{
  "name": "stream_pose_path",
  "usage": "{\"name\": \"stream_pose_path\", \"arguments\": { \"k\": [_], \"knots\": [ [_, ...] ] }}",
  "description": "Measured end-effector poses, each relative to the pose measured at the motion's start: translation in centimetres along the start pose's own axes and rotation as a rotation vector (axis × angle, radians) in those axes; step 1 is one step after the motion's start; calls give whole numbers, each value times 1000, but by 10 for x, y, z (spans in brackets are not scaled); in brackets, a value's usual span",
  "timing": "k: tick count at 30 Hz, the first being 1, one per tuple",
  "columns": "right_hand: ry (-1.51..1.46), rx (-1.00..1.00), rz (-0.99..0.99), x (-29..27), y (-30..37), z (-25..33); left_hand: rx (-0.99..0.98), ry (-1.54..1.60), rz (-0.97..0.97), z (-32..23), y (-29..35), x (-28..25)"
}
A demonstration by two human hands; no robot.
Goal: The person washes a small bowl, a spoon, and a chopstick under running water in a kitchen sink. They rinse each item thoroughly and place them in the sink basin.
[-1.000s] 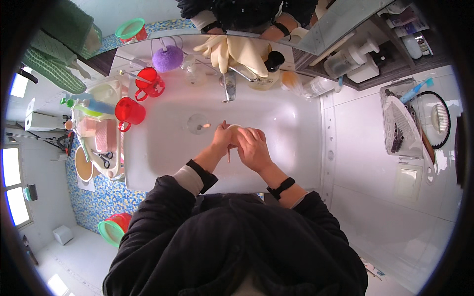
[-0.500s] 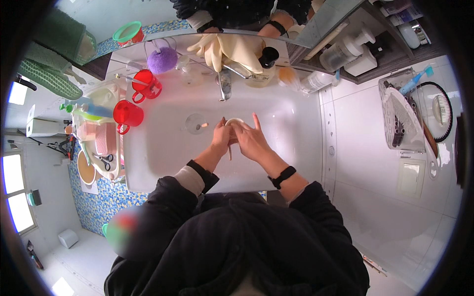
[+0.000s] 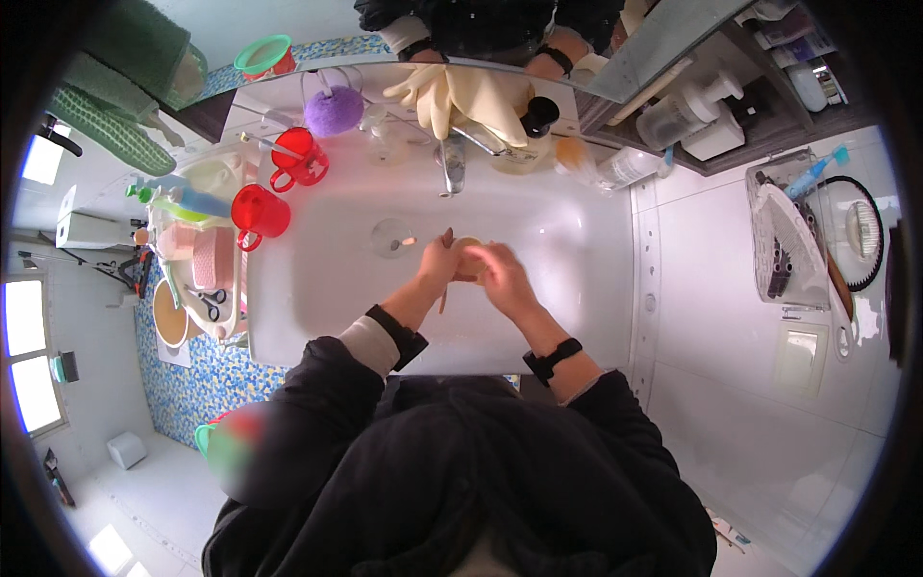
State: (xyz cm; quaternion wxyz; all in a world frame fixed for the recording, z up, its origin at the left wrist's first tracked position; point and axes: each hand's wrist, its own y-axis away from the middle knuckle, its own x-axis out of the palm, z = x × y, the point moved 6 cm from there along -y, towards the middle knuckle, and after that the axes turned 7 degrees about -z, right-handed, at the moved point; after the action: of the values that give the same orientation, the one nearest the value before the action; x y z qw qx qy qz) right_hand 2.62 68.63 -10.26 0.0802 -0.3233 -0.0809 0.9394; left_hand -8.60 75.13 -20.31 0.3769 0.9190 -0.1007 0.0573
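Note:
Over the white sink, my left hand is closed around a small pale round thing with a curved rim. Its kind is hard to make out. A thin light-brown stick pokes out below this hand. My right hand lies against the pale thing from the right, its fingers bent over it and smeared by motion. Left of my hands, a clear round shallow dish sits on the sink floor with a small orange-tan piece at its edge. The faucet is just beyond my hands.
Two red mugs stand on the left rim, near a purple bath puff. Cream rubber gloves hang behind the faucet by a black-capped bottle. Scissors lie in a left-hand tray; a wire basket is at right.
My right hand's raised index finger has come down, and its fingers now sweep over the pale thing. My left hand keeps its hold. The whole view has shifted slightly.

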Motion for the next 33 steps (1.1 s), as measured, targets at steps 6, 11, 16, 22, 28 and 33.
{"name": "stream_pose_path", "arguments": {
  "k": [6,11,16,22,28,33],
  "knots": [
    [-344,264,-76,11,0,-24,143,-328,-96,-28,30,10],
    [-1249,1016,-9,42,6,-41,364,-753,-197,-52,40,6],
    [-1019,1068,75,34,8,-41,764,-1134,-225,-51,30,12],
    [-559,721,5,19,2,-39,611,-920,-3,-41,14,11],
    [-382,720,12,1,-4,-49,-166,36,309,-4,17,7],
    [226,187,-139,-13,-21,-5,-221,117,163,22,-6,12]
  ]
}}
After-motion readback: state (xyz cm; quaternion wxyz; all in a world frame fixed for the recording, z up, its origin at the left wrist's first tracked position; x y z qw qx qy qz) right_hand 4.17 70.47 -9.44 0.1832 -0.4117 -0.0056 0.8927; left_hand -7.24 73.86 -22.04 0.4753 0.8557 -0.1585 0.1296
